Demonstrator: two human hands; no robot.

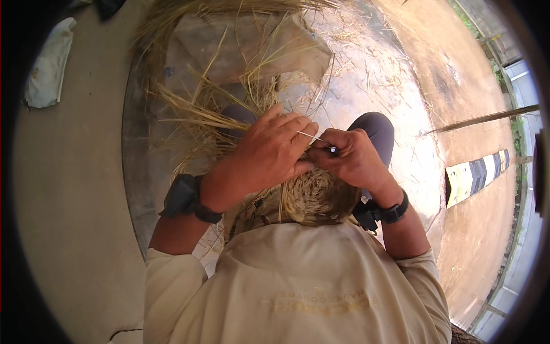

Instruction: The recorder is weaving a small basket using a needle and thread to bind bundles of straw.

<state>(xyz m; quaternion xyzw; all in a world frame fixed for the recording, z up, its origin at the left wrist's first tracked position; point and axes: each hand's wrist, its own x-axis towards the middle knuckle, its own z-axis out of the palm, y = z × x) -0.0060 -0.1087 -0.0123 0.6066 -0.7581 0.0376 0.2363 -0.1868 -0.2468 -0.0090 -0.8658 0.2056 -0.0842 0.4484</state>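
A round coiled straw piece (312,198), tightly woven, rests in my lap against my shirt. My left hand (269,149) is closed over its far left edge, fingers together, on long straw strands (200,117) that fan out to the left and away from me. My right hand (352,157) is curled round a dark-handled awl (310,136). Its thin metal shaft points left and crosses the fingertips of my left hand. Most of the handle is hidden in my right fist. The underside of the coiled piece and the far fingertips of both hands are hidden.
A pale sheet (246,43) lies ahead, with a heap of straw (229,7) at its far side. Straw bits are scattered over the mat (366,86). A white sack (50,66) lies far left. To the right are a striped barrier (478,176) and a thin pole (487,119).
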